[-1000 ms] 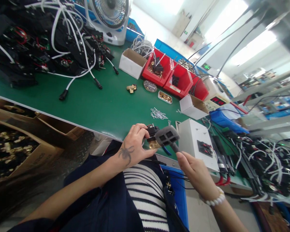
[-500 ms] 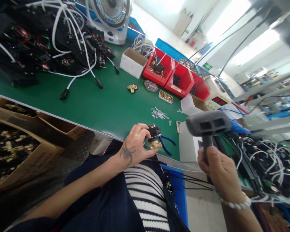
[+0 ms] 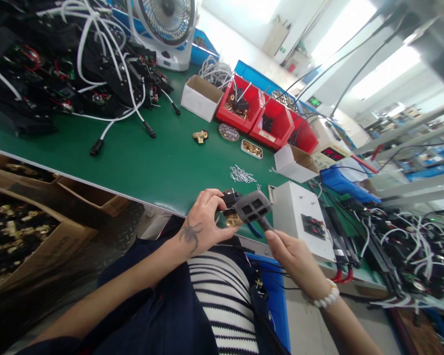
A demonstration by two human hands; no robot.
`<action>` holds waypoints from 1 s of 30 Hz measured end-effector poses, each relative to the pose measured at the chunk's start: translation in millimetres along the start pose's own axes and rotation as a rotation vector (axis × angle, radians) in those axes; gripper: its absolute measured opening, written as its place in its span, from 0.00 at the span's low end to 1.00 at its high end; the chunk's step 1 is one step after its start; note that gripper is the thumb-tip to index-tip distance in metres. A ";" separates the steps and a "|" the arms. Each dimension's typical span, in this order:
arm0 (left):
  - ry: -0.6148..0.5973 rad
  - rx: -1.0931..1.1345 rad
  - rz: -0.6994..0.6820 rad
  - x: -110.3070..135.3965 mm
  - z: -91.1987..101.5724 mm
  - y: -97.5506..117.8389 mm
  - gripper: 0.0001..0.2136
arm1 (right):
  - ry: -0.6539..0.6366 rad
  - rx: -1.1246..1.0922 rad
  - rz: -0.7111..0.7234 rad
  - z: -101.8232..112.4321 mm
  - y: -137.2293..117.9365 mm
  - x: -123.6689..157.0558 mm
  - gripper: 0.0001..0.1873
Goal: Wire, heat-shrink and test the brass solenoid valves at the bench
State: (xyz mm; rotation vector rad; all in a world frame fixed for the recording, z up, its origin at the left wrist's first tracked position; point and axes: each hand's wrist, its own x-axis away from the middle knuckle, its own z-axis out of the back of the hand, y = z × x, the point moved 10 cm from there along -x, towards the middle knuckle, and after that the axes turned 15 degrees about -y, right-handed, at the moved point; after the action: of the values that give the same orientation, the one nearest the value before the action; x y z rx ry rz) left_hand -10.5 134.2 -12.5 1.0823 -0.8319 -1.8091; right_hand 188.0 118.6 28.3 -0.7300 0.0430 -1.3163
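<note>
My left hand (image 3: 201,224), at the table's front edge, is closed around a brass valve (image 3: 232,221) with a black housing (image 3: 230,198) on top. My right hand (image 3: 294,256) grips the handle of a dark grey mallet (image 3: 253,206). The mallet's head hangs in front of the right side of the valve and hides part of it; whether they touch I cannot tell. Blue-handled pliers (image 3: 257,230) lie behind the mallet, mostly covered. A small heap of silver clip pins (image 3: 241,174) lies just beyond. Farther back rests another brass fitting (image 3: 200,137).
Red bins (image 3: 240,104), a white carton (image 3: 202,97) and a tray of brass bits (image 3: 251,148) line the back. Black assemblies with white cables crowd the left, near a fan (image 3: 166,22). A grey metal box (image 3: 299,217) stands right.
My right hand has swung the mallet left and down, from above the grey box to the valve. My left hand keeps its hold on the valve in about the same place.
</note>
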 end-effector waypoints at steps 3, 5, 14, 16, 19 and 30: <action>0.007 0.016 0.007 1.8 -1.2 -1.6 0.17 | 0.016 -0.064 0.017 0.9 -3.2 -2.5 0.28; 0.010 0.023 0.008 2.6 -1.5 -1.4 0.18 | 0.040 -0.164 0.061 4.3 -7.6 -5.7 0.22; -0.003 0.006 0.016 0.9 2.3 1.5 0.21 | -0.203 -0.266 0.292 -34.1 -32.5 -58.7 0.18; 0.002 0.030 0.019 0.5 3.4 0.7 0.19 | -0.216 -0.251 0.307 -34.6 -34.9 -62.2 0.17; -0.001 0.050 0.011 0.7 2.3 1.1 0.15 | -0.232 -0.240 0.321 -34.2 -38.8 -62.6 0.15; 0.003 0.065 0.002 2.3 0.1 -0.3 0.17 | 0.205 -0.336 0.192 18.5 -8.5 -2.6 0.27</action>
State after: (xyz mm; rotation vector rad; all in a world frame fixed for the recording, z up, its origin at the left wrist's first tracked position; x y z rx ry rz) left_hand -11.3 132.2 -13.5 1.1252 -0.8952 -1.7892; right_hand 187.8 128.9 46.1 -0.8479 0.4979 -1.2074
